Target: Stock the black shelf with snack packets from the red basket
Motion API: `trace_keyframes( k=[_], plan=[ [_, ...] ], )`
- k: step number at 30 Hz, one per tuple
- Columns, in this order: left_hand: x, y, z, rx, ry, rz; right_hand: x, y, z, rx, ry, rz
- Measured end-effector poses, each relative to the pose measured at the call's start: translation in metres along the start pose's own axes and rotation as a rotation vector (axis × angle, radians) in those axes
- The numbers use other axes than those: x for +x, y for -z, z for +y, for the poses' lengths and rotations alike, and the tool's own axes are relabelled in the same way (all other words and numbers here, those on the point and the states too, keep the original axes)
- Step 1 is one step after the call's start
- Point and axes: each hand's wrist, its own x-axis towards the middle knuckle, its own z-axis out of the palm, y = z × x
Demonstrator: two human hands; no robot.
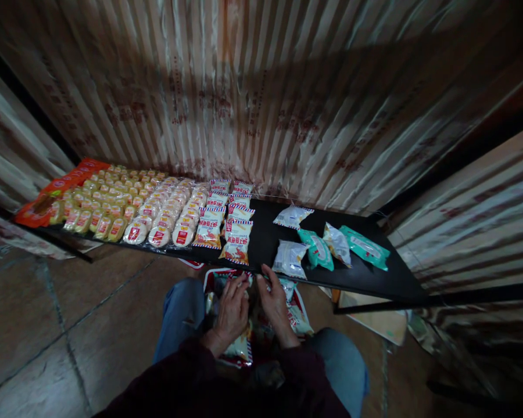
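My left hand (233, 307) is over a red-rimmed basket (304, 310) between my knees. Its fingers are curled and close together; what they grip, if anything, is hidden. To its right, my right hand (273, 299) has thumb and index finger apart, the fingertips by the front edge of a black shelf (264, 232). Nothing shows in its grasp. Inside the basket lie mixed wrapped snacks, among them a white packet (298, 320) with red print. Just beyond my hands, two columns of striped-edge snack packets (236, 238) lie on the shelf.
Left along the shelf are rows of round wrapped cakes (160, 235), small yellow wrapped cakes (100, 200) and an orange bag (39, 212). Silver-backed packets (290, 258) and a green packet (366, 248) lie on the right. Shelf posts and a corrugated wall (244, 98) bound the space.
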Motion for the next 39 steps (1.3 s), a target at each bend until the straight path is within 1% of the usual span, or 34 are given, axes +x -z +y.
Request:
trace_keyframes(
  k=[2, 4, 6, 8, 10, 11, 13, 17, 18, 20, 24, 27, 30, 33, 35, 37, 39],
  plan=[
    [-0.016, -0.004, 0.013, -0.067, -0.043, -0.146, -0.010, 0.012, 0.004, -0.013, -0.020, -0.007],
    [-0.032, -0.009, 0.023, -0.095, -0.072, -0.357, -0.021, 0.026, 0.008, -0.010, -0.050, -0.013],
    [-0.049, -0.015, 0.029, -0.115, -0.108, -0.596, -0.033, 0.041, 0.016, -0.016, -0.072, 0.008],
    [-0.064, -0.021, 0.031, -0.124, -0.149, -0.762, -0.045, 0.058, 0.026, -0.047, -0.086, 0.046],
    [-0.076, -0.028, 0.029, -0.108, -0.168, -0.902, -0.058, 0.073, 0.039, -0.084, -0.119, 0.099],
    [-0.081, -0.031, 0.028, -0.082, -0.167, -0.946, -0.064, 0.080, 0.045, -0.099, -0.132, 0.120],
    [-0.087, -0.036, 0.026, -0.029, -0.144, -0.977, -0.075, 0.092, 0.055, -0.114, -0.159, 0.161],
    [-0.087, -0.040, 0.026, -0.006, -0.038, -0.939, -0.087, 0.103, 0.062, -0.128, -0.200, 0.202],
    [-0.086, -0.041, 0.026, -0.028, 0.004, -0.914, -0.088, 0.104, 0.062, -0.123, -0.204, 0.204],
    [-0.082, -0.043, 0.025, -0.092, 0.106, -0.829, -0.086, 0.102, 0.061, -0.104, -0.200, 0.192],
    [-0.073, -0.047, 0.014, -0.177, 0.376, -0.622, -0.083, 0.088, 0.062, -0.059, -0.169, 0.154],
    [-0.070, -0.047, 0.004, -0.284, 0.520, -0.523, -0.086, 0.071, 0.065, -0.051, -0.176, 0.091],
    [-0.070, -0.046, -0.001, -0.369, 0.592, -0.426, -0.095, 0.056, 0.065, -0.056, -0.164, 0.022],
    [-0.068, -0.044, 0.000, -0.428, 0.675, -0.361, -0.103, 0.049, 0.063, -0.025, -0.159, 0.052],
    [-0.065, -0.042, 0.001, -0.505, 0.727, -0.317, -0.105, 0.049, 0.063, 0.017, -0.199, 0.095],
    [-0.060, -0.039, 0.002, -0.594, 0.762, -0.266, -0.104, 0.051, 0.064, 0.070, -0.256, 0.108],
    [-0.054, -0.036, 0.003, -0.678, 0.761, -0.226, -0.102, 0.054, 0.063, 0.125, -0.317, 0.109]
  ],
)
